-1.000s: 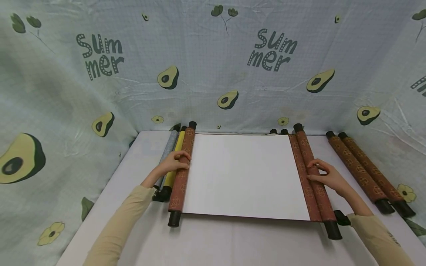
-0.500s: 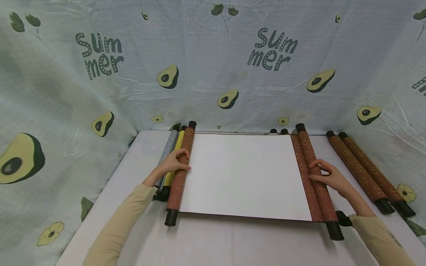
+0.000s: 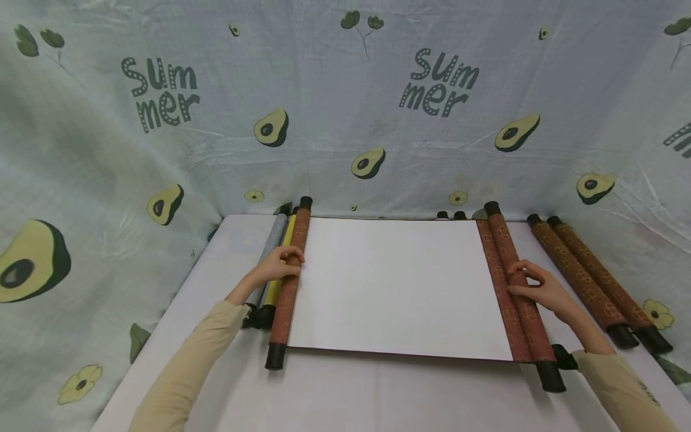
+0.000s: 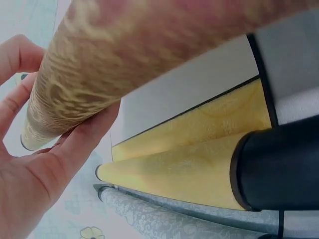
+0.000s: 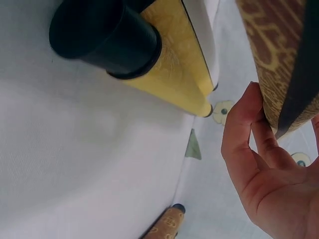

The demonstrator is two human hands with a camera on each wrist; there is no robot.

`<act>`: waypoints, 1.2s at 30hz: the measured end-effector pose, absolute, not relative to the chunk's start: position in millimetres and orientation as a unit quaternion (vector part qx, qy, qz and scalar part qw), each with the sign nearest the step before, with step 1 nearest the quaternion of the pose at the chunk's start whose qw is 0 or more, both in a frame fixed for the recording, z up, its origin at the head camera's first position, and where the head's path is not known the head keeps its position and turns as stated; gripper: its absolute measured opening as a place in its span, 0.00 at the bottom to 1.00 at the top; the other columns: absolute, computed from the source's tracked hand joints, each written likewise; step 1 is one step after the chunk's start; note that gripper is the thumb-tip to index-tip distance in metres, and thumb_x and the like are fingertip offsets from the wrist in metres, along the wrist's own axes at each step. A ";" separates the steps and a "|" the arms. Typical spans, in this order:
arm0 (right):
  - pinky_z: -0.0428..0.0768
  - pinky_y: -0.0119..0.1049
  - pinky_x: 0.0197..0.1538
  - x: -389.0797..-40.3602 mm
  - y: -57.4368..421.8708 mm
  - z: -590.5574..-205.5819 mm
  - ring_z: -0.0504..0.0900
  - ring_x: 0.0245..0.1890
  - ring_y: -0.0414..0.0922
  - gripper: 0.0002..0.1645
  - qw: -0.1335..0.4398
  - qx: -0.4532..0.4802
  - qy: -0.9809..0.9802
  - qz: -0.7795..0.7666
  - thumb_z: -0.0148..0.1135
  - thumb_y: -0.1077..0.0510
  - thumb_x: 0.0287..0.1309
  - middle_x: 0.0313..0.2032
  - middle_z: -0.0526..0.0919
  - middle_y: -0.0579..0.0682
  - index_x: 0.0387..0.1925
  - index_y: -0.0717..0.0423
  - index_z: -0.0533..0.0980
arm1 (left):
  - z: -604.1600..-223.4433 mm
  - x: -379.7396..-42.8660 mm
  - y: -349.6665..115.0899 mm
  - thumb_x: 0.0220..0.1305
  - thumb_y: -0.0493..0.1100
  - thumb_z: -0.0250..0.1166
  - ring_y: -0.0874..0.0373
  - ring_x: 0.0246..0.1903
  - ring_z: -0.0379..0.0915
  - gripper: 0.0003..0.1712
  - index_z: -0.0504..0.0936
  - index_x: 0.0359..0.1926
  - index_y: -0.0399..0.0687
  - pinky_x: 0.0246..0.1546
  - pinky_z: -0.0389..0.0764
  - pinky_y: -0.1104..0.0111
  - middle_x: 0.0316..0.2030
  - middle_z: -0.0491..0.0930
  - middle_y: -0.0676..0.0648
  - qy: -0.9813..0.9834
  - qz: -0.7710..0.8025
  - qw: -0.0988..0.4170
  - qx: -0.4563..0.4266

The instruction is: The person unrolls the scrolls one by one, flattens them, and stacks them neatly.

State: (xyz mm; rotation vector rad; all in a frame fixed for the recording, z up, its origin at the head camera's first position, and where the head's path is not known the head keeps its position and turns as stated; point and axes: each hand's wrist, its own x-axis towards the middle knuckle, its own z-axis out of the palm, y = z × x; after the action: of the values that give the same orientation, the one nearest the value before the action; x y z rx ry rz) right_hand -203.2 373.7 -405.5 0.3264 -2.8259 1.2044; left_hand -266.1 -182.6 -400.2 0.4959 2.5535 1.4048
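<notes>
A reddish-brown patterned hanging scroll [image 3: 399,288] lies spread between my hands, its blank white sheet facing up. My left hand [image 3: 275,265] grips its left roller [image 3: 285,306], thumb on one side and fingers on the other. At the opposite end my right hand [image 3: 544,292] pinches the right roller [image 3: 531,324] near its middle. In the left wrist view this roller sits above a yellow scroll [image 4: 169,174], which lies beside a grey-blue scroll [image 4: 164,211]. The right wrist view shows my curled fingers [image 5: 244,117] against the roller.
Two brown patterned scrolls [image 3: 585,279] lie rolled up along the table's right side. A black roller end [image 3: 564,357] pokes out by my right wrist. The white table [image 3: 345,396] meets a printed cloth backdrop [image 3: 335,78] at the back and sides.
The two rollers have moved slightly apart, the left one leftward and the right one rightward, so the white sheet shows wider. Both hands keep their hold.
</notes>
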 end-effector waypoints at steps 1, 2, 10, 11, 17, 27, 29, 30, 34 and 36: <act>0.71 0.43 0.39 -203.0 373.7 -405.4 0.59 0.42 0.23 0.16 0.027 0.106 -0.914 0.390 0.61 0.54 0.52 0.42 0.67 0.32 0.42 0.52 0.69 | -399.8 -265.4 -182.7 0.51 0.32 0.61 0.53 0.28 0.59 0.11 0.74 0.38 0.35 0.21 0.64 0.68 0.43 0.71 0.36 0.862 0.470 0.091 0.166; 0.71 0.43 0.39 -203.0 373.6 -405.3 0.59 0.42 0.23 0.16 0.028 0.106 -0.915 0.389 0.61 0.54 0.52 0.42 0.67 0.32 0.42 0.52 0.69 | -399.5 -264.8 -182.8 0.51 0.32 0.61 0.53 0.28 0.58 0.11 0.74 0.38 0.35 0.21 0.64 0.68 0.42 0.71 0.36 0.863 0.469 0.089 0.164; 0.71 0.44 0.38 -204.3 374.3 -406.2 0.65 0.47 0.45 0.17 0.024 0.102 -0.913 0.394 0.61 0.54 0.52 0.41 0.67 0.30 0.42 0.54 0.69 | -398.2 -264.8 -183.3 0.48 0.36 0.67 0.56 0.24 0.58 0.14 0.73 0.35 0.36 0.19 0.64 0.69 0.31 0.70 0.41 0.868 0.465 0.079 0.158; 0.71 0.44 0.38 -204.3 374.4 -406.3 0.65 0.48 0.48 0.17 0.023 0.102 -0.913 0.395 0.61 0.54 0.52 0.41 0.67 0.30 0.42 0.54 0.69 | -398.4 -265.2 -183.6 0.47 0.36 0.68 0.56 0.23 0.58 0.15 0.73 0.35 0.37 0.19 0.64 0.69 0.31 0.69 0.42 0.867 0.466 0.079 0.157; 0.70 0.51 0.41 -205.1 376.3 -405.6 0.63 0.52 0.60 0.18 0.014 0.099 -0.912 0.397 0.61 0.52 0.52 0.42 0.66 0.30 0.43 0.53 0.68 | -397.6 -267.6 -187.3 0.48 0.33 0.66 0.53 0.30 0.59 0.14 0.71 0.35 0.35 0.26 0.64 0.68 0.38 0.69 0.39 0.867 0.462 0.072 0.172; 0.71 0.51 0.42 -205.5 379.7 -404.7 0.59 0.46 0.28 0.17 0.027 0.106 -0.916 0.385 0.61 0.54 0.53 0.42 0.68 0.32 0.44 0.53 0.69 | -394.1 -267.7 -192.5 0.52 0.31 0.60 0.52 0.30 0.58 0.11 0.73 0.39 0.35 0.24 0.65 0.68 0.45 0.69 0.37 0.868 0.458 0.072 0.177; 0.71 0.52 0.42 -205.6 380.4 -405.2 0.59 0.47 0.29 0.17 0.026 0.106 -0.917 0.385 0.61 0.54 0.53 0.42 0.68 0.32 0.44 0.52 0.69 | -394.0 -267.6 -193.6 0.53 0.32 0.60 0.53 0.29 0.58 0.11 0.73 0.40 0.35 0.24 0.64 0.68 0.43 0.70 0.37 0.869 0.457 0.075 0.175; 0.71 0.52 0.42 -205.7 380.6 -405.3 0.59 0.47 0.29 0.18 0.027 0.106 -0.917 0.384 0.61 0.54 0.53 0.42 0.68 0.31 0.44 0.52 0.69 | -393.7 -267.4 -194.1 0.54 0.32 0.60 0.53 0.29 0.58 0.11 0.74 0.40 0.35 0.24 0.64 0.67 0.42 0.71 0.37 0.870 0.455 0.075 0.173; 0.71 0.52 0.42 -206.1 380.4 -404.6 0.63 0.50 0.38 0.19 0.024 0.105 -0.917 0.385 0.61 0.54 0.53 0.42 0.66 0.28 0.45 0.56 0.68 | -393.3 -267.3 -196.0 0.54 0.34 0.59 0.54 0.27 0.58 0.09 0.75 0.38 0.36 0.25 0.65 0.67 0.39 0.72 0.38 0.876 0.447 0.072 0.166; 0.72 0.51 0.41 -206.0 380.0 -403.6 0.64 0.52 0.49 0.19 0.017 0.104 -0.914 0.392 0.60 0.54 0.53 0.42 0.66 0.27 0.45 0.55 0.68 | -392.6 -267.4 -196.5 0.54 0.34 0.59 0.55 0.26 0.58 0.09 0.75 0.38 0.37 0.25 0.65 0.67 0.38 0.72 0.39 0.877 0.445 0.071 0.166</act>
State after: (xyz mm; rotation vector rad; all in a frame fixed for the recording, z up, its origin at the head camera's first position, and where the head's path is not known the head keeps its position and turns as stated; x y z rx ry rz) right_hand -206.0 380.0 -403.6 0.3225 -2.8401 1.2186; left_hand -267.4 -196.5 -392.6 0.4996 2.6365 1.3389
